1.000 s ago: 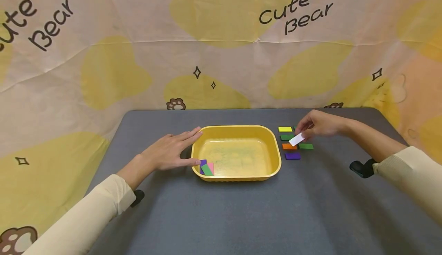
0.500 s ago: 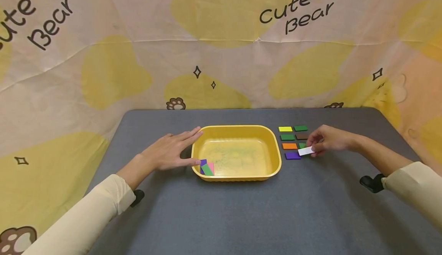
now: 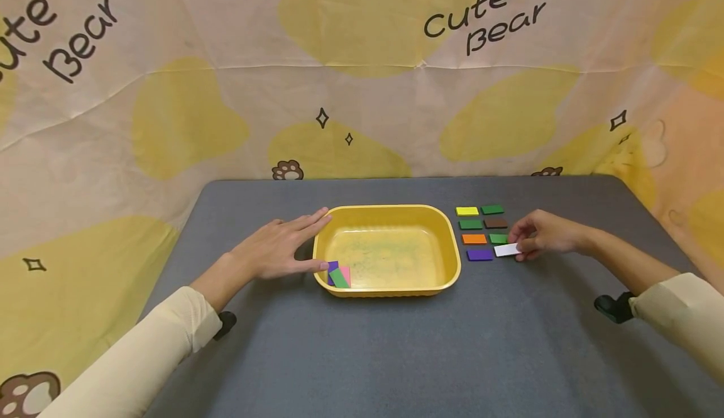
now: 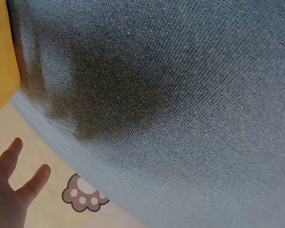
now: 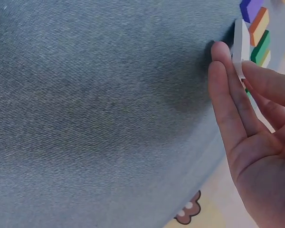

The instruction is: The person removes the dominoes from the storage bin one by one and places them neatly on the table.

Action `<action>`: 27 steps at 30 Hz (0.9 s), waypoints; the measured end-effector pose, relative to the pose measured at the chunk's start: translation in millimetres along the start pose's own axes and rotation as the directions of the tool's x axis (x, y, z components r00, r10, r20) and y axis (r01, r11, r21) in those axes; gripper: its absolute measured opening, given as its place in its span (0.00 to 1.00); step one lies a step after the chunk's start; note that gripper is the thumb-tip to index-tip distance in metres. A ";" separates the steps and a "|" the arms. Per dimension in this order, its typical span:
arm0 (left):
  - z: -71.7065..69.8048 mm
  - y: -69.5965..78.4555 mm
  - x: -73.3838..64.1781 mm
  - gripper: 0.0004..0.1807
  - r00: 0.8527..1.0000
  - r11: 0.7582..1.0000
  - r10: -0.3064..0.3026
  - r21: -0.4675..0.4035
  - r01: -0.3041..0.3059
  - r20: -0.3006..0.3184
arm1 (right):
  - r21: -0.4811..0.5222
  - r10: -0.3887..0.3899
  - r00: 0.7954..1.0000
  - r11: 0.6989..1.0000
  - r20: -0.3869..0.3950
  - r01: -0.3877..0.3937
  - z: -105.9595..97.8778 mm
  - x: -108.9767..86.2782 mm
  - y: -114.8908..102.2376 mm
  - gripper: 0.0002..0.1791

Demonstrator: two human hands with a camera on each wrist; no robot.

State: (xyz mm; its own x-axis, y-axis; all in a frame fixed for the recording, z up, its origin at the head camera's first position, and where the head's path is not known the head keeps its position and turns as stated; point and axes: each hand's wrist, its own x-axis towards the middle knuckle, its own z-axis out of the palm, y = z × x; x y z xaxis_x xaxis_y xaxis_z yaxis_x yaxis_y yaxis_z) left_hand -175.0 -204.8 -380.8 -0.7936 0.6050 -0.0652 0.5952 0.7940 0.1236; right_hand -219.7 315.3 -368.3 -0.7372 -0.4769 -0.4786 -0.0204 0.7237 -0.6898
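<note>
Between the thumb and fingers of my right hand (image 3: 545,234) a white rectangular tile (image 3: 506,250) is pinched by its right end, low over the table, to the right of a purple tile (image 3: 479,254). The right wrist view shows the same white tile (image 5: 241,45) at my fingertips. A green tile (image 3: 498,239) lies just behind it, partly covered by my fingers. My left hand (image 3: 279,248), fingers spread and straight, rests at the left rim of a yellow plastic tray (image 3: 396,291). Purple, green (image 3: 339,278) and pink tiles overlap in the tray's near left corner.
Tiles lie in two columns right of the tray: yellow (image 3: 467,211), green (image 3: 471,224) and orange (image 3: 474,239) on the left, dark green (image 3: 492,209) and brown (image 3: 496,223) on the right. The grey table (image 3: 362,349) ends at a printed cloth backdrop (image 3: 362,91).
My right hand has carried the white tile toward me and to the right, from above the orange tile to beside the purple one. My left hand has stayed in place.
</note>
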 end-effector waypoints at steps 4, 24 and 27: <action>0.0 -0.5 0.5 0.52 1.000 1.000 -0.004 -0.001 0.004 0.004 | -0.007 -0.025 1.000 1.000 -0.011 0.025 1.0 -0.8 3.4 0.09; 1.4 -1.4 0.9 0.52 1.000 1.000 0.010 0.009 -0.010 -0.007 | -0.061 -0.030 0.999 0.998 -0.031 0.028 2.4 -1.5 7.6 0.10; 1.5 -1.4 0.9 0.52 1.000 1.000 0.008 0.012 -0.008 -0.006 | -0.071 -0.033 0.999 0.997 -0.029 0.031 1.6 -2.6 6.5 0.11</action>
State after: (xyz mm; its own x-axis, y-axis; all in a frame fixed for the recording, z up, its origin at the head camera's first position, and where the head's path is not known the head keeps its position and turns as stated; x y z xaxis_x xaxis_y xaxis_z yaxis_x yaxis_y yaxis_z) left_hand -176.4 -205.3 -382.5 -0.7898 0.6107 -0.0578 0.6027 0.7901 0.1119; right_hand -216.8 320.4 -372.4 -0.7555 -0.4857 -0.4397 -0.0906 0.7421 -0.6641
